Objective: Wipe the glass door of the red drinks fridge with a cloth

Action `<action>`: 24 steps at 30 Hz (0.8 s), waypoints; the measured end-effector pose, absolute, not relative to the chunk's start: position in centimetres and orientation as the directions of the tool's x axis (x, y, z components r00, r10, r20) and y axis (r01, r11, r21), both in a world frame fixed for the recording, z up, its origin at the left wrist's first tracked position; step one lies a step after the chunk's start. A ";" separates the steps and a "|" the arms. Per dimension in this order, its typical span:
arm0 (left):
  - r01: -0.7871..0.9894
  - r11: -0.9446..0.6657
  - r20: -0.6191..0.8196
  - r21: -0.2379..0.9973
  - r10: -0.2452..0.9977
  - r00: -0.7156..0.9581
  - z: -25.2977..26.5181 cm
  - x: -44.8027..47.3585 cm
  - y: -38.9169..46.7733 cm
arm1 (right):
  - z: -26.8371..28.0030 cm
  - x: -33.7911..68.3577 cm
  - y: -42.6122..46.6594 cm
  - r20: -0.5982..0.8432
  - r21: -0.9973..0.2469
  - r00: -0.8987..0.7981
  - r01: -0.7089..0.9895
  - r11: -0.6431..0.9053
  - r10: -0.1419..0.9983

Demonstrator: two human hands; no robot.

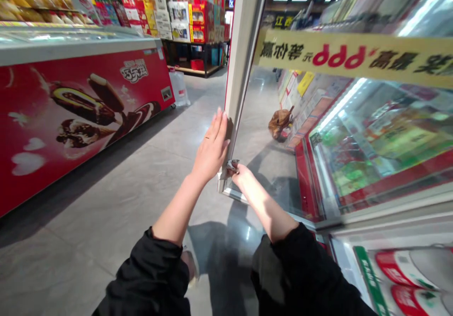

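Observation:
A glass cabinet door [262, 89] with a pale frame stands swung open in front of me. My left hand [211, 147] lies with straight fingers along the outer edge of the door frame [238, 61], a thin ring on one finger. Lower down, near the door's bottom corner, my right hand [239, 175] reaches to the frame from the glass side. Its fingers are closed on a small crumpled grey-brown cloth [232, 166] against the frame; part of the cloth is hidden. A yellow strip with mirrored lettering [339, 54] runs across the glass.
To the left stands a red chest freezer [81, 103] with ice cream pictures. Stacked gift boxes [201, 19] fill a display behind. Red-and-white packages [399, 269] sit in the cabinet at lower right. A brown object [279, 123] shows in the glass, its kind unclear.

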State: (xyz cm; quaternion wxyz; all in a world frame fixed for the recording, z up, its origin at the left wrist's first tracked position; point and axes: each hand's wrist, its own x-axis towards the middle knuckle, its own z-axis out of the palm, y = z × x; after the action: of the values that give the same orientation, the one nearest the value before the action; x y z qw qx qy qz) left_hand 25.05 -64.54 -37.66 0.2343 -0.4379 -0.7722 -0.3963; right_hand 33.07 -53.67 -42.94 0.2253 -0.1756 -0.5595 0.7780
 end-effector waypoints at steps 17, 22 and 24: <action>0.776 0.021 0.639 0.631 0.553 -0.534 -32.6 23.4 -64.6 | -30.5 29.2 -52.6 0.044 -0.901 -0.723 -0.327 -0.286 0.689; 0.737 0.007 0.633 0.676 0.507 -0.585 -33.0 23.6 -64.3 | -25.1 28.6 -52.6 0.421 -0.835 -0.569 -0.548 0.056 0.706; 0.740 0.005 0.639 0.673 0.499 -0.585 -33.1 23.8 -64.3 | -24.4 28.9 -52.4 0.645 -0.745 -0.459 -0.555 0.370 0.611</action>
State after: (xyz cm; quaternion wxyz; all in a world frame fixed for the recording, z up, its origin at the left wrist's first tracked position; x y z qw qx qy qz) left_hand 23.79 -64.26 -33.12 0.1096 -0.4419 -0.7004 -0.5497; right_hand 28.85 -52.36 -24.37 0.5199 -0.0215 -0.6439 0.5609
